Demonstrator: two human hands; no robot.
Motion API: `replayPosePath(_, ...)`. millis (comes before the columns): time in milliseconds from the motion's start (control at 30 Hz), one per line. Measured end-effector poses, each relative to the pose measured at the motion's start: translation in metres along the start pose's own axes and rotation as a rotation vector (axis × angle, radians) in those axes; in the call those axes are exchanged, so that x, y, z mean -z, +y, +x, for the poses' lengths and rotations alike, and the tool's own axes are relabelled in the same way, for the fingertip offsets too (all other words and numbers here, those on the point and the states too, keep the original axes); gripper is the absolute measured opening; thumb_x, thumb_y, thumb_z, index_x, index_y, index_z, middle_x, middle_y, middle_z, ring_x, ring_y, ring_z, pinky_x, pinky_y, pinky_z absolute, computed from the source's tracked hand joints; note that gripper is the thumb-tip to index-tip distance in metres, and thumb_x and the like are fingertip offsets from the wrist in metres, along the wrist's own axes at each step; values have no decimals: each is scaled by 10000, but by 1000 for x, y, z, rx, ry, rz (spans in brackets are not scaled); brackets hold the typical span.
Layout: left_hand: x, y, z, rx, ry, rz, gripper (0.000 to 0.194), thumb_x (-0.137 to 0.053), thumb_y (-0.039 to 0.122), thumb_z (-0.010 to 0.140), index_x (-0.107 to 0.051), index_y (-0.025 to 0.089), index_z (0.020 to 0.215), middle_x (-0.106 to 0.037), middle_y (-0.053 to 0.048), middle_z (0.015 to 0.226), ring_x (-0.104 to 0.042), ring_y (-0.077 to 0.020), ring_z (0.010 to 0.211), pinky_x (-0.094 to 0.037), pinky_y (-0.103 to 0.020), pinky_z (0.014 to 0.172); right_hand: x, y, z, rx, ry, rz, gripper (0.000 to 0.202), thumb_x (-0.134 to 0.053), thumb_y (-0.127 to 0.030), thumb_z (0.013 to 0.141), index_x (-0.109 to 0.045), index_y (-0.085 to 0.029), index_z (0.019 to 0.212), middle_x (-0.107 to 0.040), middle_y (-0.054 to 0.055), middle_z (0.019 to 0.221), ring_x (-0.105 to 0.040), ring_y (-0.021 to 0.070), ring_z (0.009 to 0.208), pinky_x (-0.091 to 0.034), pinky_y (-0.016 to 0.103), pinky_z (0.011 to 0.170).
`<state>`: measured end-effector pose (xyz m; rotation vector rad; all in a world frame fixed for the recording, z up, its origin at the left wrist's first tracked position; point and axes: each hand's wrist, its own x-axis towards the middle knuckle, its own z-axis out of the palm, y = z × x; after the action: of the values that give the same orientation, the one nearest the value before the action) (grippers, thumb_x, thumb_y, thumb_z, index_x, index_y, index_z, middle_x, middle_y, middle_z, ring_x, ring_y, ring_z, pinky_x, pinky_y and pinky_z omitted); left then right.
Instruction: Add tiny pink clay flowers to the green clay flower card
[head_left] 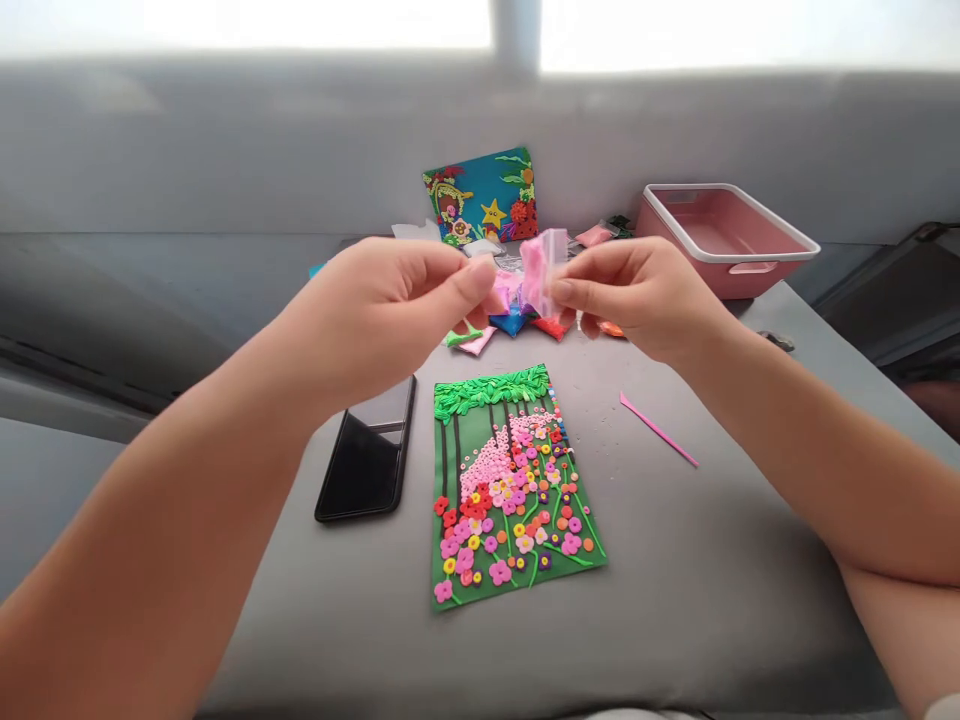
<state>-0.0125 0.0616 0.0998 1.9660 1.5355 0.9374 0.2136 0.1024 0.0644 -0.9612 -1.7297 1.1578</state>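
Note:
My right hand (626,295) pinches the edge of a small clear zip bag (553,262) with pink modelling clay (533,268) in it. The bag is held upright above the far part of the table. Level with it on the other side, my left hand (427,305) is closed, thumb against fingers. Pink shows by its fingertips, but I cannot tell whether that is held or lies behind. Below both hands lies a green picture board (480,440) covered in clay flowers, dark trunks and green leaves. A thin pink modelling tool (660,430) rests to its right.
A black phone (362,470) lies left of the board. Several clay packets, among them a blue one (510,320), are heaped behind my hands. An undersea clay picture (487,195) leans at the back wall. At the back right stands a pink basket (731,250) with a white rim.

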Motion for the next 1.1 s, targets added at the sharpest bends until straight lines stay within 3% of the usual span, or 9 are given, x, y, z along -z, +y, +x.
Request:
replayPosePath(33, -3, 3, 2, -35, -84, -47, 369, -585, 481, 978, -765, 208, 807, -712, -55, 761, -659, -185, 731, -482, -312, 665, -3, -4, 3, 53, 9, -33, 148, -787, -290, 824, -755, -152, 779, -667, -5, 641, -510, 64, 522, -386, 237, 461)
replayPosePath(100, -14, 3, 5, -85, -118, -126, 443, -531, 581, 990, -708, 209, 827, -691, -57, 783, -634, -173, 713, -462, -299, 615, -10, -9, 5, 155, -10, -106, 149, -785, -263, 815, -746, -136, 749, -623, -22, 585, -474, 57, 514, -335, 237, 458)
replayPosePath(267, -35, -15, 2, -175, -101, -17, 473, -527, 616, 976, -552, 214, 729, -577, -12, 674, -499, -143, 615, -359, -296, 547, -26, 0, 0, 302, -86, -250, 200, -719, -232, 844, -691, -137, 671, -598, -42, 606, -449, 42, 583, -318, 220, 537)
replayPosePath(400, -40, -22, -1, -264, -164, 49, 325, -515, 435, 994, -508, 219, 752, -506, 24, 633, -409, -133, 581, -297, -282, 526, -28, 12, -2, 246, -102, -234, 330, -722, -234, 789, -513, -157, 545, -423, -74, 534, -330, 39, 553, -231, 232, 506)
replayPosePath(500, -44, -29, -2, -295, -224, 6, 288, -477, 366, 1005, -505, 214, 762, -513, 20, 650, -420, -136, 601, -301, -282, 545, -28, 21, 0, 139, -161, -175, 311, -753, -253, 737, -513, -162, 562, -402, -77, 547, -328, 47, 566, -233, 232, 513)
replayPosePath(633, -52, -41, -1, -283, -276, -52, 324, -461, 355, 1022, -480, 215, 730, -506, 20, 658, -432, -132, 607, -326, -279, 558, -24, 31, 4, 71, -263, -145, 279, -813, -337, 719, -631, -145, 632, -478, -58, 569, -384, 65, 579, -266, 240, 518)
replayPosePath(833, -54, -50, 2, -200, -313, -240, 316, -412, 353, 1051, -490, 215, 778, -583, 4, 710, -567, -124, 644, -467, -267, 609, -14, 34, 9, 53, -437, -53, 294, -667, -408, 903, -720, -132, 814, -647, 9, 700, -555, 89, 625, -465, 240, 574)
replayPosePath(933, -54, -50, 3, -175, -309, -303, 326, -411, 336, 1055, -488, 213, 763, -576, 7, 713, -587, -115, 645, -487, -263, 624, -12, 33, 9, 51, -467, -9, 295, -637, -416, 922, -716, -138, 859, -679, 27, 764, -596, 99, 682, -530, 249, 644)
replayPosePath(1100, -57, -50, 2, -152, -310, -353, 323, -439, 342, 1056, -508, 209, 770, -587, 3, 732, -595, -117, 665, -489, -269, 641, -14, 33, 8, 9, -430, -14, 241, -624, -361, 891, -714, -148, 822, -667, 21, 728, -591, 97, 662, -523, 248, 629)
